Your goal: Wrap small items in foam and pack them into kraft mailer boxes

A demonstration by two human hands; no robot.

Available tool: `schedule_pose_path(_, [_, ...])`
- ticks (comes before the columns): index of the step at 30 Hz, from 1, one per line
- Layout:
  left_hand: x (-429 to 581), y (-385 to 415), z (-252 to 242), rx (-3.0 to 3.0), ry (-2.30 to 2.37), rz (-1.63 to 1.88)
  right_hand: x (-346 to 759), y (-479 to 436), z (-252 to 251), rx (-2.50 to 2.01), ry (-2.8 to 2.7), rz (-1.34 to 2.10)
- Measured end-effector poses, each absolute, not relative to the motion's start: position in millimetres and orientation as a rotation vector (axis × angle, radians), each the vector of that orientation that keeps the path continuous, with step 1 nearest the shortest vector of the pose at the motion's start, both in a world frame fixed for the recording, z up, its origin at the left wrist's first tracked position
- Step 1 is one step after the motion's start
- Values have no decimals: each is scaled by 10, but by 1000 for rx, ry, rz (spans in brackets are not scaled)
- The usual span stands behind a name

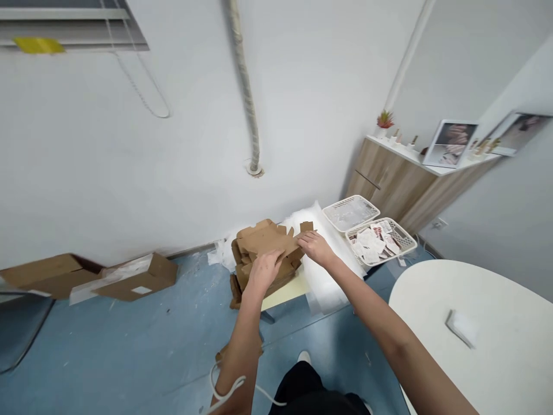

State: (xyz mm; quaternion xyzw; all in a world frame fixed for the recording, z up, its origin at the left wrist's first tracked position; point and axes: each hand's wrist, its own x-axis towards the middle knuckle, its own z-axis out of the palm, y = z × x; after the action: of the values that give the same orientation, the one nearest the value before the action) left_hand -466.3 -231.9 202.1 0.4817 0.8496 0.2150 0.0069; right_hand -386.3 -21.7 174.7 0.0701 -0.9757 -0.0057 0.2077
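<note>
Both hands are on a brown cardboard box blank (288,246), partly folded, above a pile of similar brown cardboard pieces (254,237). My left hand (265,270) grips its near edge, fingers closed around the board. Further right, my right hand (316,246) pinches the other end, near a raised flap. My fingers hide parts of the edges. Beneath the pile is a pale yellow tabletop (287,291), and white foam sheets (328,276) lie beside it on the right.
Two white plastic baskets stand behind the foam; the nearer basket (404,249) holds printed cards. At right is a round white table (488,363) with a small white stack (462,328). Cardboard boxes (142,279) sit on the floor at left. A wooden cabinet (389,178) stands against the wall.
</note>
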Motion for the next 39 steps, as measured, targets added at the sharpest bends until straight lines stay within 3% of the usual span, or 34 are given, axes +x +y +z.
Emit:
schedule_pose_path(11, [-3187,-891,2350,2417,2051,969,-1283,562,2452,-366,-2542,-306])
schedule_pose_path(19, [-1223,121,2178,2766,1390,1112,1109,641,2398,-874,-2363,-440])
schedule_pose_path(23, [-346,441,1822,2834,1112,1125,2037,476,2078,-1112,-2266,-493])
schedule_pose_path(28, [383,549,1028,2866,878,977,2742,66,1325,-1399,-2219,-425])
schedule_pose_path(34, [495,167,82,2768,861,481,2817,-586,266,-1710,-2299,-101])
schedule_pose_path(39, [318,-170,-298,2700,948,242,2646,-905,-189,-1796,-2350,121])
